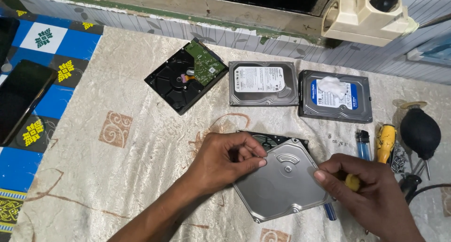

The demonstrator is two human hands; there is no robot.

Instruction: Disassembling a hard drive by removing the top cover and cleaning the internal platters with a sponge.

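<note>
A silver hard-drive cover point(277, 183) lies tilted over a black drive body point(268, 139) in front of me. My left hand point(225, 160) grips the cover's left edge with thumb and fingers. At the cover's right edge is my right hand point(369, 192), its thumb on the metal and its fingers closed around a yellow-handled tool point(352, 182). A blue part of another tool point(330, 210) shows under that hand.
Behind lie an upturned black drive point(176, 84) with a green circuit board point(205, 63), a grey drive point(263, 83) and a blue-labelled drive point(336, 96) with a white wad on it. At the right are a blue lighter point(363, 145), a yellow screwdriver point(386, 141), a black air blower point(419, 133) and screws point(398, 160). A dark phone point(21, 99) lies at the left.
</note>
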